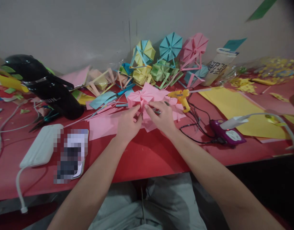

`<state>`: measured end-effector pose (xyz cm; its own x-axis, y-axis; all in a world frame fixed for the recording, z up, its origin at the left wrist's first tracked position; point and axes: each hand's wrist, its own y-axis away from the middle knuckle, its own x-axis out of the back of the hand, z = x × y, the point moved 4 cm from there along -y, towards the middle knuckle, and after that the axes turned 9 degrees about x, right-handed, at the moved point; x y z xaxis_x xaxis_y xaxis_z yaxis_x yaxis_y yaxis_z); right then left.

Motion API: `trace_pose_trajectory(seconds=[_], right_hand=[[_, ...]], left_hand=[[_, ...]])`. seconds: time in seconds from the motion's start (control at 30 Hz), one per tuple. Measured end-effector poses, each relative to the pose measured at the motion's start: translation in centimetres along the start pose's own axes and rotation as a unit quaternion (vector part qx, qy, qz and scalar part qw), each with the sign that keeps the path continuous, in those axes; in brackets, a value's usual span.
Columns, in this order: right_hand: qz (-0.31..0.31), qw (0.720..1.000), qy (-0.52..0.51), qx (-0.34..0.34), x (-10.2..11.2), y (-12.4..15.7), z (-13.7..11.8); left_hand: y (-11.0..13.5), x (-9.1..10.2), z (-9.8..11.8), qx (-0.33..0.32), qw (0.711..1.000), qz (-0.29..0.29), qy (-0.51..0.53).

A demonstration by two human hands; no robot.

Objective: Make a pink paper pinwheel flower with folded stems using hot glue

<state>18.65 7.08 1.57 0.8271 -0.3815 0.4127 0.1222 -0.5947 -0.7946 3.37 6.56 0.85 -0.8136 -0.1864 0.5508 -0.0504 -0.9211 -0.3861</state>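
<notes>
The yellow glue gun (pixel 181 97) lies on the red table (pixel 137 166), and just left of it sits a pink pleated paper wheel (pixel 140 95). The left hand (pixel 129 124) grips the wheel's near edge with fingers drawn in narrow; the right hand (pixel 162 116), between that grip and the glue gun, pinches the same edge with thumb and fingertips close together. Pink paper sheets (pixel 105 126) spread left of the glue gun, partly beneath the hands. Behind the glue gun, finished-looking blue (pixel 171 46) and pink paper wheels (pixel 197 44) lean near the wall. Right of it are a purple power adapter (pixel 216 127) and yellow paper sheets (pixel 247 115); far to its left stands a tilted-looking black bottle (pixel 60 99), with a white power bank (pixel 40 148) and a phone (pixel 83 156) nearer the table's front.
</notes>
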Motion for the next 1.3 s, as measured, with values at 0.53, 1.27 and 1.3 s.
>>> trace_pose_trajectory(seconds=[0.53,1.27,1.3], right_hand=[[-0.015,1.000,0.018,0.005,-0.7,0.1,-0.2],[-0.040,0.997,-0.039,-0.051,-0.2,0.1,0.3],[-0.046,0.997,-0.033,-0.055,-0.2,0.1,0.4]], left_hand=[[0.0,0.2,0.7,-0.008,0.996,0.031,-0.087],[-0.1,-0.1,0.1,0.015,0.997,-0.068,0.012],[-0.1,-0.2,0.0,0.025,0.996,-0.079,0.022]])
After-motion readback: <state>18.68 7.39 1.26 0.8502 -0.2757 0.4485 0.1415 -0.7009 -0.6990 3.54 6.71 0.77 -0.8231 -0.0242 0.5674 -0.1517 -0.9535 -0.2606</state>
